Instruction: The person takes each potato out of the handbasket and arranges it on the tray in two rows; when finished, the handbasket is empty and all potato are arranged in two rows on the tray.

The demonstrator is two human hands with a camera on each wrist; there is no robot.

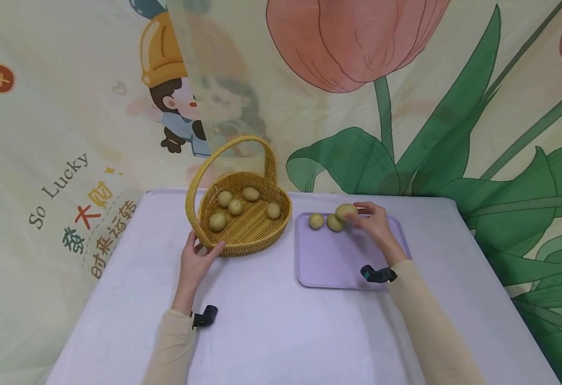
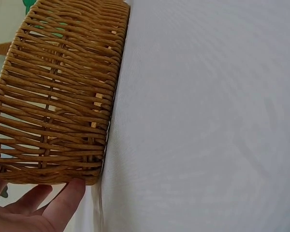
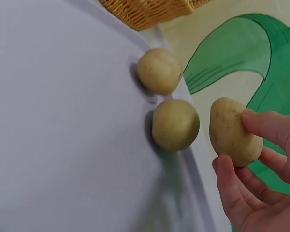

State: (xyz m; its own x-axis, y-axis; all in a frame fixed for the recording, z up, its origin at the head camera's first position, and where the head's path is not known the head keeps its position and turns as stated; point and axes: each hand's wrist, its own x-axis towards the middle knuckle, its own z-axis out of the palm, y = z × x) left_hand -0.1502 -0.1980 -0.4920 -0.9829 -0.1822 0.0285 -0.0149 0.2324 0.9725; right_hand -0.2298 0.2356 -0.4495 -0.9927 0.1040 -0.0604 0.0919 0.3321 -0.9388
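Note:
Between the thumb and fingers of my right hand (image 1: pixel 374 222) is a potato (image 3: pixel 233 131), lifted above the far side of the purple tray (image 1: pixel 329 262). Two more potatoes lie close together at the tray's far edge, one round potato (image 3: pixel 159 71) and a second potato (image 3: pixel 176 124) nearest the held one. My left hand (image 1: pixel 198 267) grips the near left side of a wicker basket (image 1: pixel 249 248), thumb at the rim and fingers around its outer wall. Inside the basket sit several potatoes, among them one potato (image 1: pixel 217 222) at the left and another potato (image 1: pixel 273 210) at the right.
A tall arched handle (image 1: pixel 196 184) rises over the basket. Both basket and tray stand on a table with a white cloth (image 1: pixel 261 321). Behind the table's far edge hangs a printed backdrop (image 1: pixel 338 133) with flowers and a cartoon figure.

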